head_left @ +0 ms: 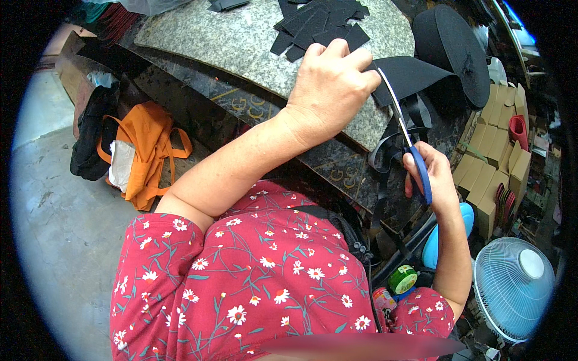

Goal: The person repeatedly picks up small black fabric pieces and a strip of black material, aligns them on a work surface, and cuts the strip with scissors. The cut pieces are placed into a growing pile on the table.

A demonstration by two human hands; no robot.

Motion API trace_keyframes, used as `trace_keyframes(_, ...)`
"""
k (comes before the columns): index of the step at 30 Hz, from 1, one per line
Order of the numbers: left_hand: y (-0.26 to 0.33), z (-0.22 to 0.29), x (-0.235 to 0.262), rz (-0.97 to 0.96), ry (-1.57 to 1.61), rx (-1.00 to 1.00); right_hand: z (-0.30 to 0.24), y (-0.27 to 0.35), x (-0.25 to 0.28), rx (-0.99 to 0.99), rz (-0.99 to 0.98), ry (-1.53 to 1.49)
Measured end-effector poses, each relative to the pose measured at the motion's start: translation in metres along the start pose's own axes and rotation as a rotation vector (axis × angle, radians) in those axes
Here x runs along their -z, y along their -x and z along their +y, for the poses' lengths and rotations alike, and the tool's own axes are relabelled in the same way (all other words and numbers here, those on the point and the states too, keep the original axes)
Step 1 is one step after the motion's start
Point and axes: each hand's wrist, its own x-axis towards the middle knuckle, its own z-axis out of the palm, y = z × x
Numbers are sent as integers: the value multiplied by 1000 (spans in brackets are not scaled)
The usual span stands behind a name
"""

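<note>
1. Right now my left hand (pixel 330 84) has its grip closed over the black elastic strip (pixel 409 75), pinning the strip's end flat against the speckled stone surface (pixel 241 42), knuckles up and fingers curled down on the fabric.
2. My right hand (pixel 430 174) has its grip closed through the blue handles of the scissors (pixel 406 135); the blades point up and away from me, slightly parted, and reach the near edge of the strip just beside my left fingers.
3. From the blades the strip fans out to the right as a wide black band and runs toward the big roll of black elastic (pixel 451 51), which stands on the far right of the surface.
4. Below the scissors, loose loops of the same black band hang over the edge of the surface.
5. Past my left hand, a pile of short cut black pieces (pixel 319 27) lies scattered on the stone, well apart from the blades.
6. Lower down on the right, a white fan (pixel 512 286) stands on the floor, with folded brown cartons (pixel 490 162) stacked near it.
7. To the left, an orange bag (pixel 144 150) and a black bag (pixel 90 138) rest against the low ledge, on the grey floor (pixel 54 228).
</note>
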Motion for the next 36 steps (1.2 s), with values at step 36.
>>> trace_keyframes(36, 0, -3, 0, 51, 50, 6, -11, 1, 43, 177, 65, 39)
